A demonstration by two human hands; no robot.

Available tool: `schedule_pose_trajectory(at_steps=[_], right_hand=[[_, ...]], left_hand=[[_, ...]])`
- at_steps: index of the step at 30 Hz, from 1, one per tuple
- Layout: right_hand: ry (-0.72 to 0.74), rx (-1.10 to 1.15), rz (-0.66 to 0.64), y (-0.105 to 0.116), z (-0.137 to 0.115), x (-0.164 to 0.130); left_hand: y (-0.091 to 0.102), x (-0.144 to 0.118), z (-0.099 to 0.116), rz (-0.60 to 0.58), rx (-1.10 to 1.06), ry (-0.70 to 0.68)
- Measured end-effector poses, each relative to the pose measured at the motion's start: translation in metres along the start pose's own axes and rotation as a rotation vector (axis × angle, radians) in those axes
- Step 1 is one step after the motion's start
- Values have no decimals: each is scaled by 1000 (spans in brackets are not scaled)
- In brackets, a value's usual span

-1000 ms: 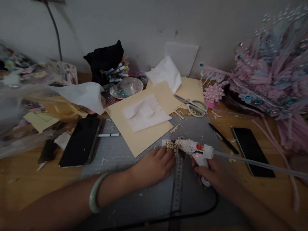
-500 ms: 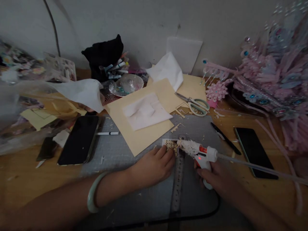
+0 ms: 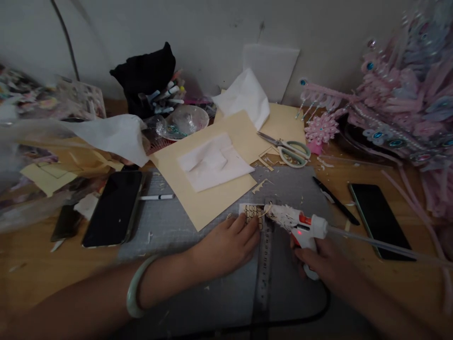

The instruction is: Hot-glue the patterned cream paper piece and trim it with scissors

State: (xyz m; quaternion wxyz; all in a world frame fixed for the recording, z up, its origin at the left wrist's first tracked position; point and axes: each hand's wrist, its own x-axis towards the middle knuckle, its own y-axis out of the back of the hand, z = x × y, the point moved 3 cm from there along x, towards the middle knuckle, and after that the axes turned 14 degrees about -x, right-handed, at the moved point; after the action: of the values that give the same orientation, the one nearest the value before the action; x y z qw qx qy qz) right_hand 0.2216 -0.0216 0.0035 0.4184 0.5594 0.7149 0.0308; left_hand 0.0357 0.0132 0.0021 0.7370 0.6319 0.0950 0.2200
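- Head view: the left hand (image 3: 226, 245) lies palm down on the grey cutting mat (image 3: 184, 226), its fingertips pressing on the near edge of a small patterned card piece (image 3: 252, 211); the grip is flat and spread, closed around nothing.
- The right hand (image 3: 318, 264) has its grip wrapped around the handle of a white glue gun (image 3: 300, 224), which is crusted with dried glue and shows a red light. Its nozzle points left and meets the right edge of the card piece.
- A clear glue stick (image 3: 382, 243) juts from the back of the gun, out to the right over the desk (image 3: 42, 269).
- A metal ruler (image 3: 264, 274) lies on the mat between the two hands, running toward the camera.
- A pale green bangle (image 3: 136, 290) sits on the left wrist.
- Further back on the mat lies a tan sheet (image 3: 208, 198) with white tissue (image 3: 212, 163) on it; scissors (image 3: 288, 151) rest just beyond.
- A dark phone (image 3: 113, 208) lies left of the mat, another phone (image 3: 378, 219) right of it, with a black pen (image 3: 334, 200) near.
- A pink beaded headdress (image 3: 396, 104) fills the far right.
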Motion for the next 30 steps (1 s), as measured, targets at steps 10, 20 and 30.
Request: schedule_pose_trajectory(at_steps=[10,20,30], right_hand=[[7,39,4,-1,5,0],[-8,33,33,1,2,-3],[3,22,38,0,3,-4]], left_hand=[[1,-1,0,-25,2,-22],[2,2,0,-78,8,-17],[-1,2,-1,-78,-11,-18]])
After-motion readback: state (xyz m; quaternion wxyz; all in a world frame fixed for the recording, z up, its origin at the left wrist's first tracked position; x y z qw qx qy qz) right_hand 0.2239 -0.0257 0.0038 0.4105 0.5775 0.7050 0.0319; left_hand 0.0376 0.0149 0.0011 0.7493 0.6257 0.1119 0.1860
